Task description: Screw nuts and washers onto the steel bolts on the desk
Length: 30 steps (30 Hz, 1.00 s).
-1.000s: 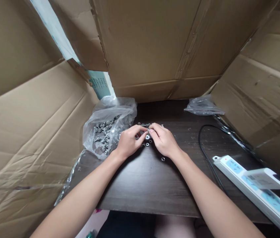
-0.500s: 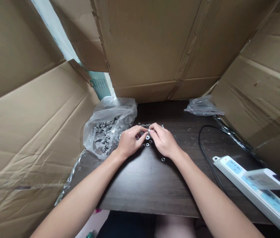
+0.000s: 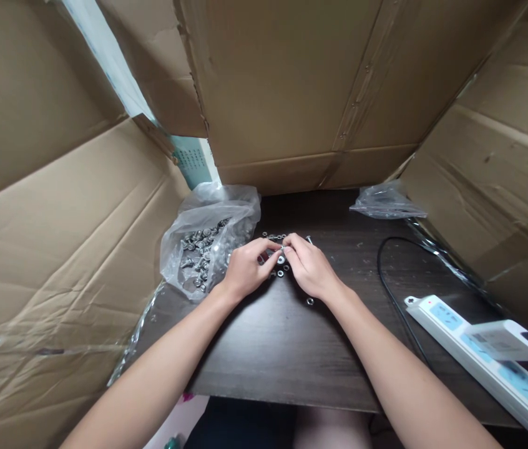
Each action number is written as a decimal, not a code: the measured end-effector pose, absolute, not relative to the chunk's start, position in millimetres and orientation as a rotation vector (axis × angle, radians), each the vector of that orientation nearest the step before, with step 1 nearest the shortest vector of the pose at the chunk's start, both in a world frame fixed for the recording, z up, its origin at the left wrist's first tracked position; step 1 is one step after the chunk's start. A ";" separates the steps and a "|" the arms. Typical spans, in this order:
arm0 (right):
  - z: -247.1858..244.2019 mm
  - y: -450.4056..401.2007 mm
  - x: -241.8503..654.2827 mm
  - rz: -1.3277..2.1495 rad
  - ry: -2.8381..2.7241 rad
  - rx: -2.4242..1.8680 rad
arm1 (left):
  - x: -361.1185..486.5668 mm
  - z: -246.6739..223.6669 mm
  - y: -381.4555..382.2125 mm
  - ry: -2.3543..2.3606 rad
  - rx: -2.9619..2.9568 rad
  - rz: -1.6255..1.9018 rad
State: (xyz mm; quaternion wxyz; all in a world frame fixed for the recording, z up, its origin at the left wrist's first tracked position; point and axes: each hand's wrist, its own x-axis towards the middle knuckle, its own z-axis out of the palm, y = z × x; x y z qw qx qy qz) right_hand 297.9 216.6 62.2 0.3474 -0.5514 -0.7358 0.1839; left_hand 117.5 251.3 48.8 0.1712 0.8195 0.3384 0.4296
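Over the dark table, my left hand (image 3: 251,265) and my right hand (image 3: 309,263) meet fingertip to fingertip. Both pinch a small shiny metal fastener (image 3: 282,248) between thumb and fingers; fingers cover most of it, so its exact kind is unclear. Loose nuts and washers lie beneath and around the hands, among them a washer (image 3: 281,260) and a nut (image 3: 280,274). Another nut (image 3: 310,302) sits apart, below my right hand. A bolt (image 3: 309,239) rests just beyond the right knuckles. Left of my left hand, an open clear plastic bag (image 3: 175,249) holds many metal bolts.
Cardboard walls (image 3: 292,81) enclose the back and sides of the table (image 3: 283,349). A second clear plastic bag (image 3: 386,202) lies at the back right. At the right stand a white power strip (image 3: 467,352) with a plugged-in adapter and a black cable (image 3: 380,268).
Both hands keep their pinch at nearly the same spot. The whole view has shifted slightly, and the fastener between the fingertips looks turned a little.
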 end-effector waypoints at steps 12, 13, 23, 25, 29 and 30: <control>60.9 218.2 297.3 0.440 -1.919 -1.446 | 119.2 49.8 250.0 0.954 2.342 1.241; 61.0 218.3 297.4 0.441 -1.913 -1.446 | 119.2 49.9 250.0 0.955 2.342 1.242; 64.3 215.3 298.0 0.434 -1.876 -1.421 | 117.9 50.6 252.0 0.971 2.303 1.220; 63.8 215.8 297.7 0.434 -1.883 -1.418 | 118.2 50.4 251.8 0.965 2.304 1.213; 63.2 216.6 298.4 0.422 -1.896 -1.423 | 118.4 50.1 251.7 0.952 2.317 1.211; 63.5 216.5 298.7 0.418 -1.898 -1.428 | 118.4 50.1 251.8 0.950 2.318 1.211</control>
